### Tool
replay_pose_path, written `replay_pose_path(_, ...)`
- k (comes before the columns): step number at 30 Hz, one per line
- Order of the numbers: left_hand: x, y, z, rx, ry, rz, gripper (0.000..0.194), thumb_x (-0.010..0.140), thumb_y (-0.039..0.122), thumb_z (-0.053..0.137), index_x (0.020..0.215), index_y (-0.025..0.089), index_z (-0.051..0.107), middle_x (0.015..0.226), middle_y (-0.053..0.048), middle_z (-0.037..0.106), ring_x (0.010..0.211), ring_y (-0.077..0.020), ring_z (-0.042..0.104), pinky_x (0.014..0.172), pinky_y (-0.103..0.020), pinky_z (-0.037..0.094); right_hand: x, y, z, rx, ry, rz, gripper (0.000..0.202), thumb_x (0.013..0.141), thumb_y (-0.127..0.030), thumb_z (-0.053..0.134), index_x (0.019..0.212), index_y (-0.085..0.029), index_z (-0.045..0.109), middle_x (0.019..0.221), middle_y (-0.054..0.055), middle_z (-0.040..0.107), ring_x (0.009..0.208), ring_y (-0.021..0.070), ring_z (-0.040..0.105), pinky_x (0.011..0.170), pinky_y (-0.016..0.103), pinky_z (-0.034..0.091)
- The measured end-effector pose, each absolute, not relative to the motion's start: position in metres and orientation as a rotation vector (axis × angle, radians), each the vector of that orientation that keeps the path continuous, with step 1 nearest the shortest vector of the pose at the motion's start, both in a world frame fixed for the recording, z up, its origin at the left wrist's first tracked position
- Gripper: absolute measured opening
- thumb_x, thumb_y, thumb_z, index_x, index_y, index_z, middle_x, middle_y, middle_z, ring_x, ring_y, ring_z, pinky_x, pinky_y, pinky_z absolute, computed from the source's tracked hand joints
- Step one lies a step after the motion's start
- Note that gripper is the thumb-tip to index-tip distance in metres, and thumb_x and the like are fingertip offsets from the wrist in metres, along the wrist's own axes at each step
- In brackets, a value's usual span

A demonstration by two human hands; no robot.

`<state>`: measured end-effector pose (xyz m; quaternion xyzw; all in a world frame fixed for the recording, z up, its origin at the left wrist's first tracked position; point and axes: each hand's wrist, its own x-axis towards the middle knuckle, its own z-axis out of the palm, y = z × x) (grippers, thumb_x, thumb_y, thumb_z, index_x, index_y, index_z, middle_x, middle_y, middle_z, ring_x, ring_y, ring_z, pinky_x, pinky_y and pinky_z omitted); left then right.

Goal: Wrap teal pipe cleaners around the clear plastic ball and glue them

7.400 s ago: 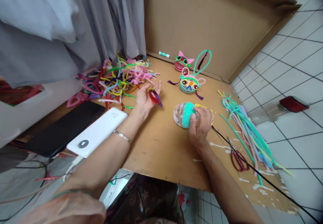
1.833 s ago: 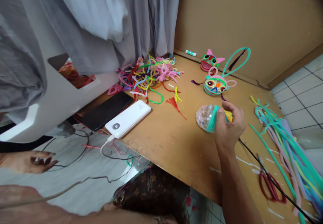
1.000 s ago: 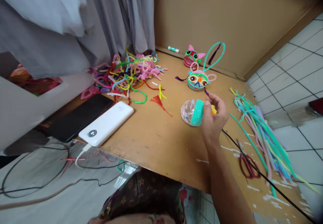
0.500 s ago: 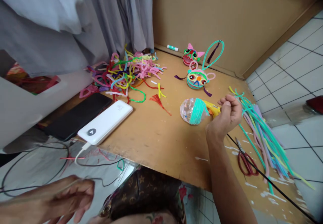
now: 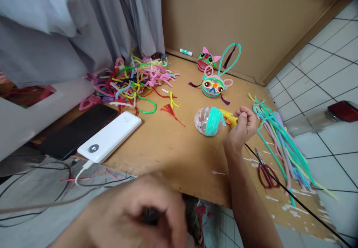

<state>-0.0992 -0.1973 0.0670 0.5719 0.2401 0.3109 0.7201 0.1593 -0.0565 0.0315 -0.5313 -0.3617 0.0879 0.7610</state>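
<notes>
A clear ball (image 5: 201, 121) with a teal pipe-cleaner band (image 5: 213, 121) around it lies on the brown table (image 5: 173, 147). Just behind my right hand (image 5: 244, 123) is a yellow glue gun (image 5: 229, 116), its nozzle end by the ball. My right hand is closed near the gun's rear, and what it holds, if anything, is hidden. Large and blurred, my left hand (image 5: 151, 210) is curled in the lower foreground, off the table's front edge. Something dark shows within its fingers, too unclear to name.
Two decorated faces (image 5: 205, 59) (image 5: 213, 85) stand at the back. Pipe cleaners (image 5: 142, 72) pile up at back left, with more (image 5: 282, 140) at right beside red scissors (image 5: 267, 175). A white power bank (image 5: 110, 136), black phone (image 5: 79, 130) and red tassel (image 5: 172, 113) lie left.
My left hand has come up and to the right, nearer the camera, and its fingers are now curled. The view has shifted slightly; my right hand remains beside the glue gun.
</notes>
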Motion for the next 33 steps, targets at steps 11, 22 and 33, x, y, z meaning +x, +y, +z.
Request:
replay_pose_path(11, -0.021, -0.111, 0.052, 1.932, 0.984, 1.208, 0.065, 0.078, 0.025, 0.074, 0.137, 0.024, 0.046, 0.137, -0.011, 0.054, 0.127, -0.0266, 0.053, 0.108, -0.047, 0.046, 0.159, -0.053, 0.014, -1.242, -0.781, 0.327, 0.029, 0.082, -0.043, 0.05, 0.091, -0.019, 0.064, 0.085, 0.001, 0.065, 0.08, 0.0146, 0.063, 0.081, 0.033, 0.051)
replay_pose_path(22, 0.007, -0.033, 0.032, 2.123, 0.948, 0.801, 0.125, 0.055, 0.042, 0.089, 0.158, 0.024, 0.02, 0.157, -0.021, 0.028, 0.149, -0.0425, 0.03, 0.118, -0.061, 0.033, 0.152, -0.049, 0.005, -1.235, -0.747, 0.414, 0.036, 0.078, -0.052, 0.052, 0.087, -0.019, 0.062, 0.085, 0.002, 0.065, 0.083, 0.0173, 0.063, 0.082, 0.035, 0.051)
replay_pose_path(33, 0.008, -0.024, 0.011, 2.174, 0.773, 0.934, 0.112, 0.058, 0.027, 0.085, 0.155, 0.023, 0.029, 0.148, -0.016, 0.039, 0.14, -0.0339, 0.043, 0.116, -0.051, 0.04, 0.148, -0.049, -0.004, -1.205, -0.726, 0.462, 0.039, 0.077, -0.055, 0.055, 0.091, -0.019, 0.061, 0.088, 0.001, 0.064, 0.088, 0.0175, 0.063, 0.084, 0.035, 0.051)
